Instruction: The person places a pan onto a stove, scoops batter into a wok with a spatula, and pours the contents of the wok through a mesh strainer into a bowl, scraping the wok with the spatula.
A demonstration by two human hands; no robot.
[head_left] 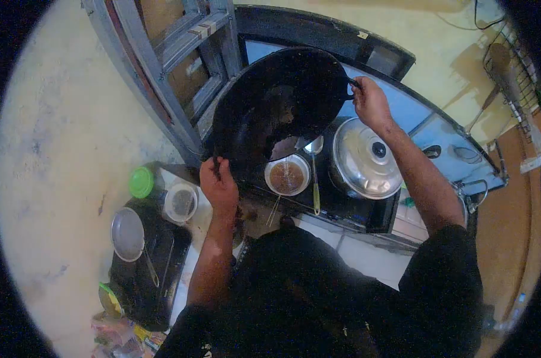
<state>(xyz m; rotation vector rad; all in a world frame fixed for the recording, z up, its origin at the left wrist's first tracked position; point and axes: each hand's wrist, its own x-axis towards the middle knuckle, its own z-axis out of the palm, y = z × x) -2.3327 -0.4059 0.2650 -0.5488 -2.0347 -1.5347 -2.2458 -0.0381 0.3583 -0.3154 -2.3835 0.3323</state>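
1. The wide black wok (252,89) is at twelve o'clock in the view, raised in both hands and tilted, its low lip just above the strainer (287,176).
2. Taking the wok itself as the clock, the right hand (373,106) has its fingers curled closed around the loop handle at three o'clock. The left hand (218,184) has its fingers closed around the handle side near eight o'clock; how far they wrap underneath cannot be told.
3. It looks like thick, rigid metal, so I'd judge it heavy and not fragile. Those two opposite handles are the right place to hold—one hand alone would let the far side swing down.
4. A glossy patch lies toward six o'clock inside, probably oil or another liquid. It would shift the weight toward the low lip, so small wrist turns should matter a lot, and any film on the handles would make them slippery.
5. The strainer, at the wok's six o'clock, holds something brown; it looks light and could be knocked askew by the heavy rim. Its thin handle points toward six.
6. The green-handled ladle (316,194) lies at five o'clock and the lidded pot (357,161) at four—both close enough to catch a careless elbow or rim.
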